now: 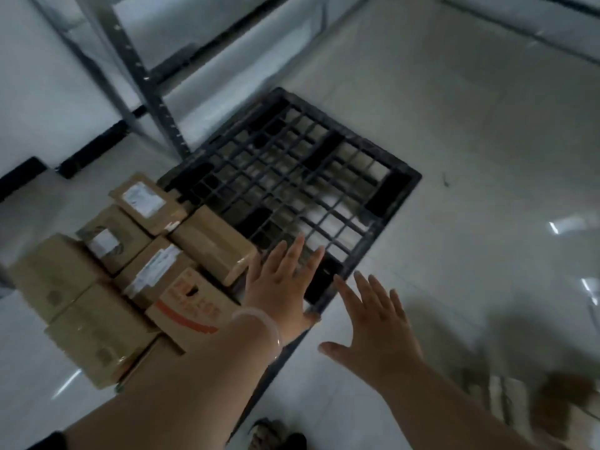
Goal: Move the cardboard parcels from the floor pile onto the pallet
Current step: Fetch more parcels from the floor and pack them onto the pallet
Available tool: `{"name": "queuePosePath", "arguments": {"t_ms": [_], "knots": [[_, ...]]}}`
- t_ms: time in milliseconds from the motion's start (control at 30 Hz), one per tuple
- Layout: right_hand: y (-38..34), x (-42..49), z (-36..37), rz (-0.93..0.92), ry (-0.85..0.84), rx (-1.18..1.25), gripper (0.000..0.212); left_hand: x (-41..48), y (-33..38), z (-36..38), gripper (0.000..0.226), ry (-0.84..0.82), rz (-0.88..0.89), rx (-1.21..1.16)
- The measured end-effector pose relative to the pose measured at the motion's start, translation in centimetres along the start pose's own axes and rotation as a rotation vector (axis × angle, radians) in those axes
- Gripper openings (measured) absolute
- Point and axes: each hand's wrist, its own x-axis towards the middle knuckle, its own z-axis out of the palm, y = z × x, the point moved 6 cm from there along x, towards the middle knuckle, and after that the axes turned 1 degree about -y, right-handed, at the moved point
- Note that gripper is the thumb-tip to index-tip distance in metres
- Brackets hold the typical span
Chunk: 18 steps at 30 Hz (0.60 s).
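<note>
A black grid pallet [394, 185] lies on the pale tiled floor in the middle of the view. Several brown cardboard parcels [130, 271] are packed together along its left side; whether they rest on the pallet or on the floor beside it I cannot tell. One parcel bears an orange arrow print [191, 310], others carry white labels. My left hand [281, 280] hovers with fingers spread over the pallet's near corner, just right of the parcels, holding nothing. My right hand [376, 326] is spread flat over the floor beside the pallet, also empty.
A grey metal shelving upright [143, 76] stands behind the pallet at the upper left. Blurred brown parcels [552, 404] lie at the lower right on the floor. A foot in a shoe [276, 435] shows at the bottom edge.
</note>
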Motion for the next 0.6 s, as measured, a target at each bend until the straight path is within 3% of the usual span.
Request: {"name": "queuePosePath", "arguments": {"t_ms": [300,600], "knots": [[18.3,-17.3,3.2,0.351,0.118,0.144,0.104,-1.7,24.7,5.3,0.115,0.053,0.349,0.035],[32.0,-38.0,9.2,0.676,0.189,0.308,0.103,-9.8,46.5,13.0,0.11,-0.093,0.604,0.082]]}}
